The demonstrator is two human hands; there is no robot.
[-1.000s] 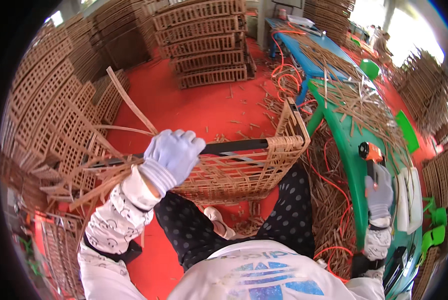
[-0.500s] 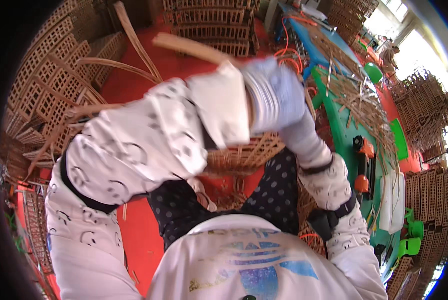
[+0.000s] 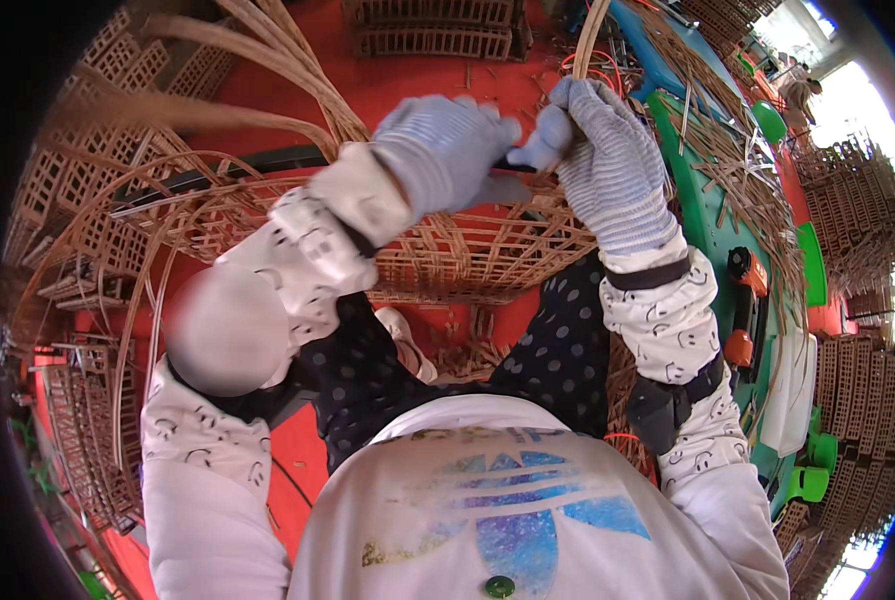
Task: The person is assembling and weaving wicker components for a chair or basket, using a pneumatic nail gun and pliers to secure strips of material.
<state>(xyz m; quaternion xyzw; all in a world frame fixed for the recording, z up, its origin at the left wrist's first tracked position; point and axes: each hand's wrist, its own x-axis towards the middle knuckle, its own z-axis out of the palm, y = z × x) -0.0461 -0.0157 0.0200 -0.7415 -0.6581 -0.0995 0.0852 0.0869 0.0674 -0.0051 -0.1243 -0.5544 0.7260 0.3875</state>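
A half-woven brown wicker basket [image 3: 458, 262] lies across in front of my knees, with long loose strips [image 3: 303, 65] rising from its left side. Over its far rim is my left hand [image 3: 446, 150], in a blue-grey striped glove. Its fingers are smeared by motion, so whether they grip anything does not show. My right hand [image 3: 613, 165], gloved alike, is at the right end of that rim. Its thumb and fingers are closed on a flat brown wicker strip [image 3: 590, 40] that points up and away. Part of the rim is hidden behind both hands.
On the right, a green table [image 3: 703, 215] bears scattered strips [image 3: 738, 190], an orange-and-black power tool [image 3: 746, 300] and a white container [image 3: 790, 390]. Stacked brown lattice baskets [image 3: 438, 28] stand beyond me, with more at both sides [image 3: 853, 400]. The floor [image 3: 408, 95] is red.
My left arm, earlier stretched across to the right over my right hand, has drawn back left. The hands are now apart, the basket is uncovered, and a strip stands up from my right hand.
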